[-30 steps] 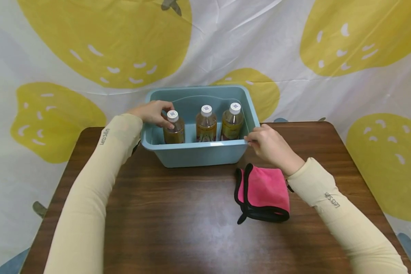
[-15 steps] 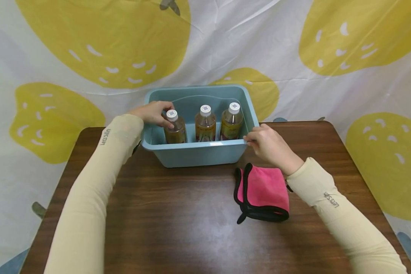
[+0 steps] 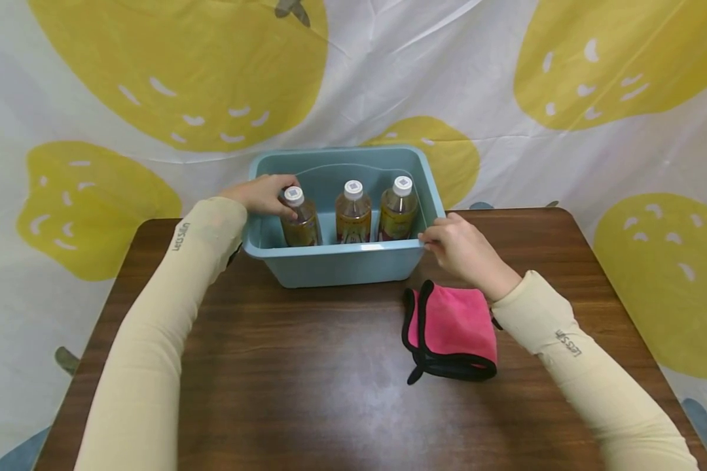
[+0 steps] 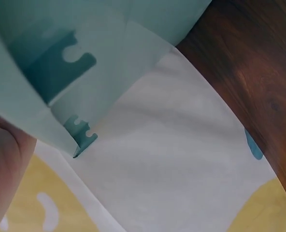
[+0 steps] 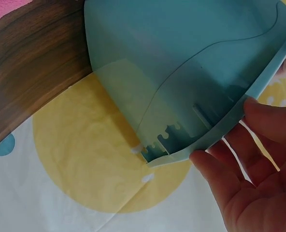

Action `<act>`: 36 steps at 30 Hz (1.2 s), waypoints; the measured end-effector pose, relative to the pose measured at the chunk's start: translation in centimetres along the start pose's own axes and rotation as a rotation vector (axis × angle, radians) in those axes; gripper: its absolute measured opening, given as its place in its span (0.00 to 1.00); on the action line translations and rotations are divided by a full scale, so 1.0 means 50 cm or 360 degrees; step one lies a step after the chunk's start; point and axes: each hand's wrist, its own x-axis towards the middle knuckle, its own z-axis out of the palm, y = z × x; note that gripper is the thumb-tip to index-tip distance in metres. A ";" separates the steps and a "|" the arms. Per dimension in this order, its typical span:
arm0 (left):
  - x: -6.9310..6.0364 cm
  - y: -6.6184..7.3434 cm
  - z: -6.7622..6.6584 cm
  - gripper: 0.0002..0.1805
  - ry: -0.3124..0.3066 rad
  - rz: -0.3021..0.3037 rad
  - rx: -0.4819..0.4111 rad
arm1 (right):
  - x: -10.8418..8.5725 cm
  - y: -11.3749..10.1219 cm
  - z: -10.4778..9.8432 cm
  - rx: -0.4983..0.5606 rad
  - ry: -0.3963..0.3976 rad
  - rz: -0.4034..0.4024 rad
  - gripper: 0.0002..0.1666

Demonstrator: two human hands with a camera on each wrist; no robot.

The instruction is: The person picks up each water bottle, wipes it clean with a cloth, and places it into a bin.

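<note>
Three clear plastic bottles with white caps stand in a blue-green bin. My left hand [image 3: 265,195] reaches over the bin's left side and holds the left bottle [image 3: 300,226] near its neck, thumb in front and fingers behind. That bottle leans slightly left. The middle bottle [image 3: 353,216] and the right bottle [image 3: 397,212] are untouched. At the bin's front right corner, my right hand [image 3: 462,252] pinches the rim of the bin [image 3: 347,265]. In the right wrist view, the thumb and fingers of the right hand [image 5: 259,169] curl over this rim. The bin wall hides the bottles' lower parts.
A folded pink cloth [image 3: 456,327] with black edging lies on the brown wooden table [image 3: 283,379], in front of the bin's right end. Behind the table hangs a white curtain [image 3: 383,78] with large yellow fruit shapes, close to the bin's back.
The left bottle's cap has shifted slightly left and away, so the bottle leans a little more. My hands and the bin have barely moved.
</note>
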 end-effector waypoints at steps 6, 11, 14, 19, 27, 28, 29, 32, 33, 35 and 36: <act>-0.008 -0.004 -0.001 0.24 0.0019 -0.0040 -0.0021 | 0.005 0.000 0.007 -0.0006 0.0038 -0.0067 0.09; -0.014 0.003 -0.021 0.33 0.0070 -0.0028 -0.0084 | 0.012 0.008 0.005 0.0000 0.0086 -0.0100 0.08; -0.031 0.026 -0.044 0.32 0.0158 0.0009 -0.0070 | 0.014 0.013 0.005 0.0003 0.0097 -0.0071 0.08; -0.107 0.077 -0.060 0.31 0.0414 0.0080 -0.0003 | 0.019 0.026 0.011 0.0017 0.0073 -0.0005 0.07; -0.252 0.099 0.003 0.40 0.0888 -0.0061 0.0046 | 0.017 0.040 0.019 0.0012 0.0090 0.0007 0.07; -0.264 0.098 0.015 0.43 0.0931 -0.0105 0.0065 | 0.012 0.042 0.020 0.0017 0.0095 0.0011 0.10; -0.275 0.096 0.026 0.45 0.0966 -0.0135 0.0088 | 0.005 0.044 0.020 0.0016 0.0096 0.0015 0.13; -0.306 0.088 0.058 0.50 0.1022 -0.0210 0.0217 | -0.027 0.044 0.014 -0.0014 0.0093 0.0047 0.26; -0.315 0.085 0.067 0.51 0.1025 -0.0243 0.0260 | -0.040 0.043 0.009 -0.0036 0.0095 0.0073 0.31; -0.333 0.078 0.084 0.54 0.1031 -0.0297 0.0329 | -0.067 0.039 -0.004 -0.0101 0.0113 0.0138 0.39; -0.340 0.074 0.093 0.54 0.1039 -0.0318 0.0356 | -0.082 0.040 -0.010 -0.0141 0.0122 0.0177 0.41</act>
